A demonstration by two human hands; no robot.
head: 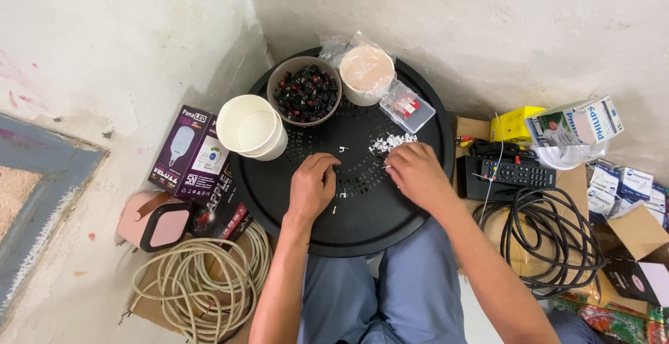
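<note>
We are looking down on a round black tray (362,225) resting over our knees, used as a worktop. Our right hand (417,175) sits at the near edge of a small heap of white cable clips (391,141), its fingers pinched narrow at the heap's lower left; they seem to nip one clip, though it is too small to be sure. The heap lies just beyond and slightly left of that hand, so the right hand is clearly the nearer one. Our left hand (311,187) rests on the tray left of centre, fingers curled narrow towards a single white clip (342,193) lying just to their right; whether they hold anything we cannot tell. Another loose clip (342,149) lies farther up the tray. At the far rim stand a bowl of black and red switches (305,92), an empty white paper cup (251,127), and a second cup in a plastic bag (366,72).
</note>
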